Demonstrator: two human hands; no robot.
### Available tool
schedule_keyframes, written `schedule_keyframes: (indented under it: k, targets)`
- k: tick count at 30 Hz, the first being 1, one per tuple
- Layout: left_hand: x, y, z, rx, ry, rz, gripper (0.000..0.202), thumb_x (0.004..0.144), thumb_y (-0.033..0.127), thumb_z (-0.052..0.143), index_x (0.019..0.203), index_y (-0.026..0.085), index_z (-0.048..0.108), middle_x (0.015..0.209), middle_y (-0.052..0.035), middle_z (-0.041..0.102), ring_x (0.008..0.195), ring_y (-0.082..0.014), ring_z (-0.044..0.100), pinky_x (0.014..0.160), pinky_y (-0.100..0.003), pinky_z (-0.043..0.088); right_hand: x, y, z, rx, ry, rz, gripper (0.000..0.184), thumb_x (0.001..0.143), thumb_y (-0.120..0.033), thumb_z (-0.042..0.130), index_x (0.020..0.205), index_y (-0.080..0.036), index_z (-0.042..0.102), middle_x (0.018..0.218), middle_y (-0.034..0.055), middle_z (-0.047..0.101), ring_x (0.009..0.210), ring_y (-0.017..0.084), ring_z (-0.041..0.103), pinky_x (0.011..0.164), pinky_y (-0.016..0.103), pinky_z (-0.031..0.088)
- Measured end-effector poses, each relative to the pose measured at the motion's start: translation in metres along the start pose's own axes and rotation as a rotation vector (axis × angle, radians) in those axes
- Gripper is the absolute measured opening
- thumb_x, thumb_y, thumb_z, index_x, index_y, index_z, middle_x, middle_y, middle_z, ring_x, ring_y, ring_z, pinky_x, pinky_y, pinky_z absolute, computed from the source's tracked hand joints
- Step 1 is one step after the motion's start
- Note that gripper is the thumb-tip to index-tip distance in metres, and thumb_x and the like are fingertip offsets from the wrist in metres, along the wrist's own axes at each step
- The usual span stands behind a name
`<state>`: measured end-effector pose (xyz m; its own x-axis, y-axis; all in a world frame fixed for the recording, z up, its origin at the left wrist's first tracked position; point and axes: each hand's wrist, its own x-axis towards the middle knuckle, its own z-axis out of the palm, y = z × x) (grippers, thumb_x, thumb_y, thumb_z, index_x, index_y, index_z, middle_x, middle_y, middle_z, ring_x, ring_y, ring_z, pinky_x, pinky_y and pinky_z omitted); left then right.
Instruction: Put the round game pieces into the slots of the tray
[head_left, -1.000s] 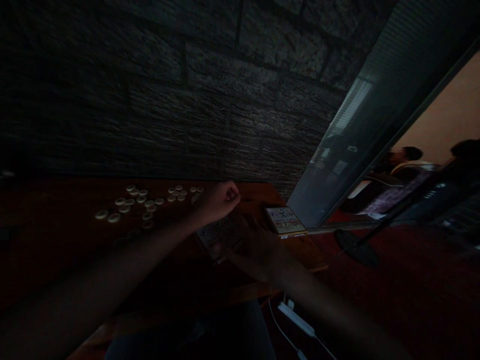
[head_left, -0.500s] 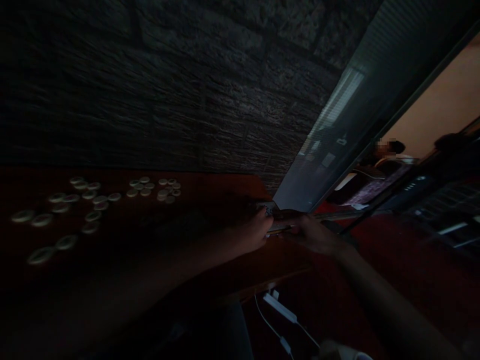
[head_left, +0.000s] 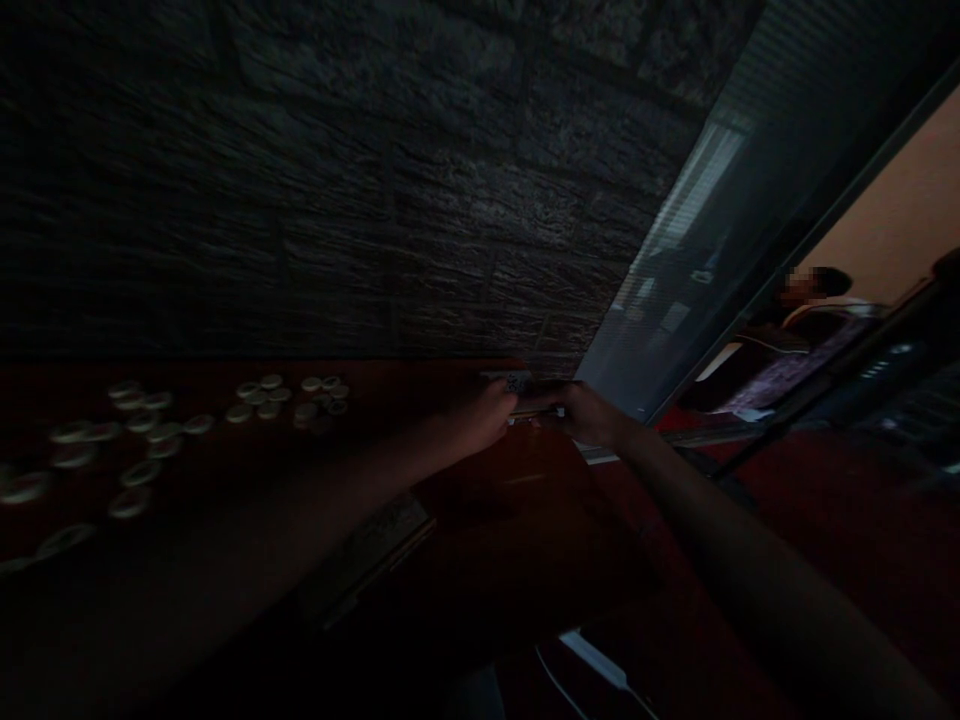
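The view is dark. Both my hands are at the far right part of the brown wooden table (head_left: 517,520), close to the wall. My left hand (head_left: 491,415) is closed on the near left side of a flat, pale thing with dark marks (head_left: 514,383). My right hand (head_left: 592,412) grips the same thing from the right, thumb towards the left hand. Its kind is hard to make out, as fingers cover much of it. Several round, pale game discs (head_left: 270,396) lie in loose groups on the left of the table. Under my left forearm is a flat, board-like thing (head_left: 390,540), partly hidden.
A rough stone-block wall (head_left: 450,200) rises behind the table. To the right stands a glassy panel (head_left: 675,260), with a seated person (head_left: 787,340) beyond it. A white power strip (head_left: 596,658) with cables lies below the table edge, near a red floor (head_left: 787,480).
My view has shifted, and both hands now appear slightly higher and further left, still on the flat thing. The board-like thing under my left forearm shows more clearly.
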<state>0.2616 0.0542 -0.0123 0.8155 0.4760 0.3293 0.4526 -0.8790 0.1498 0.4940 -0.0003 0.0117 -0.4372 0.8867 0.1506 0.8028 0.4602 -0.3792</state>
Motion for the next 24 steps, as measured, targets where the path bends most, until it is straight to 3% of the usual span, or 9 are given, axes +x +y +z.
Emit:
schedule_keyframes:
  k: [9, 14, 20, 24]
  targets:
    - [0.022, -0.025, 0.004, -0.003, -0.018, 0.02, 0.022, 0.095, 0.015, 0.059, 0.11, 0.008, 0.074, 0.129, -0.0215, 0.067, 0.116, -0.0304, 0.067, 0.098, -0.042, 0.056, 0.023, 0.031, 0.001, 0.001, 0.027, 0.028, 0.043, 0.089, -0.019, 0.073, 0.13, -0.032, 0.077, 0.127, 0.001, 0.08, 0.115, 0.028, 0.075, 0.101, 0.038, 0.057]
    - [0.025, -0.031, 0.006, 0.009, -0.003, 0.014, 0.02, 0.094, 0.017, 0.06, 0.106, 0.011, 0.074, 0.125, -0.0185, 0.069, 0.117, -0.0283, 0.066, 0.098, -0.039, 0.055, 0.028, 0.03, -0.001, -0.022, 0.024, 0.032, 0.042, 0.091, -0.021, 0.073, 0.131, -0.032, 0.076, 0.13, 0.0009, 0.078, 0.118, 0.026, 0.074, 0.104, 0.038, 0.054]
    - [0.024, -0.031, -0.001, 0.002, -0.01, -0.002, 0.025, 0.093, 0.015, 0.058, 0.111, 0.009, 0.074, 0.13, -0.0208, 0.067, 0.12, -0.0313, 0.066, 0.1, -0.043, 0.055, 0.034, 0.023, -0.004, -0.05, 0.005, 0.053, 0.042, 0.087, -0.015, 0.074, 0.126, -0.03, 0.079, 0.122, 0.0024, 0.081, 0.108, 0.027, 0.076, 0.098, 0.039, 0.056]
    - [0.026, -0.031, -0.004, -0.007, -0.032, -0.003, 0.026, 0.092, 0.015, 0.06, 0.112, 0.006, 0.074, 0.128, -0.0231, 0.068, 0.119, -0.0338, 0.067, 0.1, -0.045, 0.055, 0.035, 0.02, -0.005, -0.057, 0.001, 0.058, 0.041, 0.087, -0.013, 0.073, 0.124, -0.029, 0.08, 0.125, 0.0028, 0.08, 0.112, 0.027, 0.076, 0.1, 0.039, 0.055]
